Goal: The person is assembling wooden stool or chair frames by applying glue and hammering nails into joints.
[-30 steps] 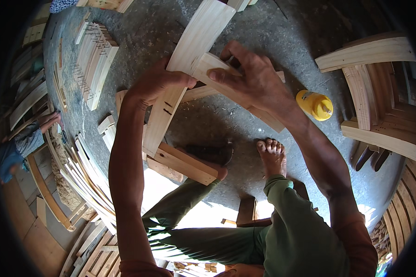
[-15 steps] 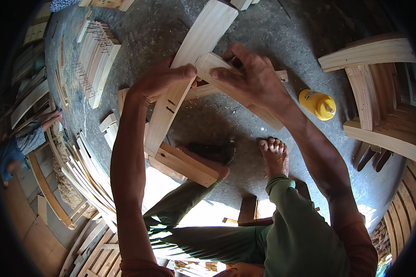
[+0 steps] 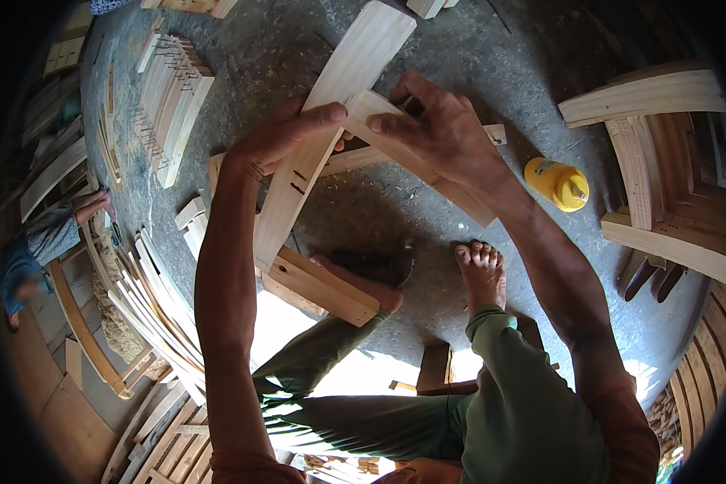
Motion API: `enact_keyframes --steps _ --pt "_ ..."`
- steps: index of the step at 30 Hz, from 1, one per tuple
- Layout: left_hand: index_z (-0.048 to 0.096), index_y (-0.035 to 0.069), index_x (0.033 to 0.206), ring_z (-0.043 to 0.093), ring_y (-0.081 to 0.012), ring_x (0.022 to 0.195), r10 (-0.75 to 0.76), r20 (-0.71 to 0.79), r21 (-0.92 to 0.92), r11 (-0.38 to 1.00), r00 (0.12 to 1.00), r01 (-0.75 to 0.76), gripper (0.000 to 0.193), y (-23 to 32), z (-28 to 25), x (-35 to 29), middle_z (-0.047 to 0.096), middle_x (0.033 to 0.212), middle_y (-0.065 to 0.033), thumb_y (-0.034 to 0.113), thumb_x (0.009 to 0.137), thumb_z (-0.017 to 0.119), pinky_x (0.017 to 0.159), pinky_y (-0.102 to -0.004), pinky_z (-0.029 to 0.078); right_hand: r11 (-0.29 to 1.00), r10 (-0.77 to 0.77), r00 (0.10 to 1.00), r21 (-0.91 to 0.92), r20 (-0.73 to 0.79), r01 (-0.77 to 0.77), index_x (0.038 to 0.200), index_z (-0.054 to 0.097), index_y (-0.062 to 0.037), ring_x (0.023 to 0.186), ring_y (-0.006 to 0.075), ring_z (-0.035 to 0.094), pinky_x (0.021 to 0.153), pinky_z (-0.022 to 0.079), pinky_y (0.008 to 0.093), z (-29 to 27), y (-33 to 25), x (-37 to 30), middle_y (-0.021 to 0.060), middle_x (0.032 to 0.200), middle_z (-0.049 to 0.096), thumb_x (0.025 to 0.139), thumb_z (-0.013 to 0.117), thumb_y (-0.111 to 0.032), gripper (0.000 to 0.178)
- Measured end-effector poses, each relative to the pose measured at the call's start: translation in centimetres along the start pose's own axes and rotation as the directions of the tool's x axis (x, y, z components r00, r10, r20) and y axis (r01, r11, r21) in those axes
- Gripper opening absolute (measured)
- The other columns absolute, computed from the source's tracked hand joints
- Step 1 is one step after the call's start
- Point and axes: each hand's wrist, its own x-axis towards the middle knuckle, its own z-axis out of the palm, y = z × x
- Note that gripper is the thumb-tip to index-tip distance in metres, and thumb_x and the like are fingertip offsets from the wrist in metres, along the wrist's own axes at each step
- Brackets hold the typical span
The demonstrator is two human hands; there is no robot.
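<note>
My left hand [image 3: 292, 135] is closed round a long pale wooden board [image 3: 286, 194], its thumb lying across the board's edge. The board slants up and away, with two dark slots or marks below the hand. My right hand [image 3: 452, 133] grips a shorter wooden piece [image 3: 440, 179], whose upper end meets the long board's edge beside my left thumb. At the long board's near end, another wooden block [image 3: 327, 286] sits at an angle to it. Behind and below both boards runs a wooden strip [image 3: 355, 160], partly hidden.
A yellow bottle [image 3: 558, 185] lies right of my right forearm. Wooden pieces with nails sticking out [image 3: 173, 105] are grouped at the far left. Curved slats [image 3: 161, 306] are piled at left, near another person [image 3: 44, 242]. An assembled wooden frame [image 3: 649, 161] stands at right.
Both hands keep their hold and the wooden pieces stay together in nearly the same place. The whole view has shifted very slightly.
</note>
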Motion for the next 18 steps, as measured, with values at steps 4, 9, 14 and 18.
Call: enact_keyframes --steps 4,9,14,18 --pt "0.059 -0.001 0.128 0.061 -0.0209 0.11 -0.026 -0.007 0.039 0.999 1.0 0.026 0.071 0.8 0.4 -0.3 0.066 0.115 -0.0135 0.05 0.081 0.076 0.096 -0.0353 0.046 1.0 -0.013 1.0 0.025 -0.004 0.014 0.1 0.06 0.0013 0.079 0.0306 0.071 0.072 0.053 0.0429 0.2 0.5 -0.1 0.0207 0.081 0.068 0.087 0.074 -0.033 0.04" --pt "0.069 0.002 0.11 0.064 -0.0178 0.087 0.007 -0.002 0.142 0.99 1.0 -0.007 0.052 1.6 1.0 -0.3 0.069 0.092 -0.0087 0.043 0.08 0.076 0.083 -0.0335 0.05 0.995 0.008 1.0 0.104 -0.017 -0.006 0.1 0.058 0.0017 0.078 0.0283 0.07 0.072 0.052 0.0422 0.8 1.3 -0.4 0.0197 0.081 0.068 0.086 0.075 -0.035 0.043" --pt "0.072 0.002 0.102 0.065 -0.017 0.076 0.052 0.004 0.229 0.972 0.999 -0.052 0.042 3.1 2.7 -1.1 0.07 0.083 -0.0079 0.036 0.078 0.077 0.075 -0.0332 0.051 0.988 0.058 0.997 0.149 -0.047 -0.05 0.112 0.06 0.0033 0.085 0.0265 0.07 0.077 0.053 0.0387 1.6 2.8 -1.5 0.0205 0.091 0.07 0.085 0.074 -0.04 0.053" --pt "0.072 -0.002 0.1 0.063 -0.0122 0.073 0.094 0.018 0.383 0.919 0.995 -0.093 0.037 4.2 3.8 -1.4 0.069 0.081 -0.006 0.029 0.08 0.078 0.071 -0.0307 0.05 0.978 0.052 0.995 0.204 -0.085 -0.034 0.122 0.06 0.0043 0.094 0.0265 0.069 0.082 0.054 0.0364 2.2 4.5 -2.8 0.0208 0.105 0.069 0.085 0.073 -0.045 0.063"
